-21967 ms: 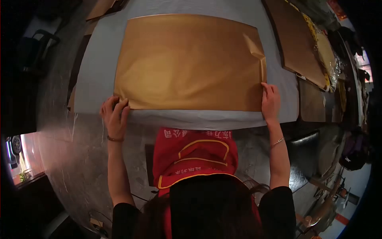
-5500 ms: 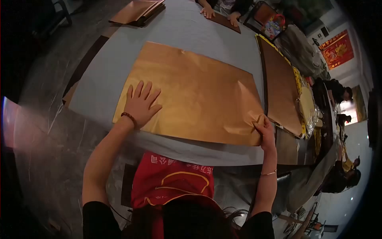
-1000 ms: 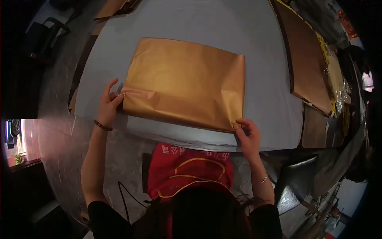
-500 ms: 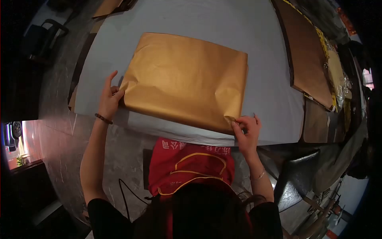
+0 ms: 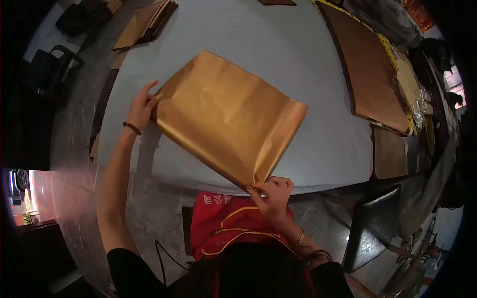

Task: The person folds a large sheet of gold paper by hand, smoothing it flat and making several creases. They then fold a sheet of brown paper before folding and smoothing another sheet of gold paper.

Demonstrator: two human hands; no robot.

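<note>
A large folded sheet of gold paper (image 5: 223,109) is held slantwise over the table (image 5: 328,149), its near corner reaching the front edge. My left hand (image 5: 142,106) pinches its left corner between thumb and fingers, with the index finger pointing away. At the near corner, my right hand (image 5: 272,197) has thumb and fingertips closed on the crumpled paper. The near edge bends over in a soft roll between the two hands, and the right end curls up.
Stacked brown sheets (image 5: 144,25) lie at the table's far left. Large brown boards (image 5: 367,69) rest along the right side, beside clear plastic wrapping (image 5: 420,99). A black-seated chair (image 5: 372,228) stands at the near right, another chair (image 5: 54,64) at far left.
The gold paper has swung clockwise, its right side coming toward me. My right hand has moved left and nearer my body with its corner; my left hand has risen slightly.
</note>
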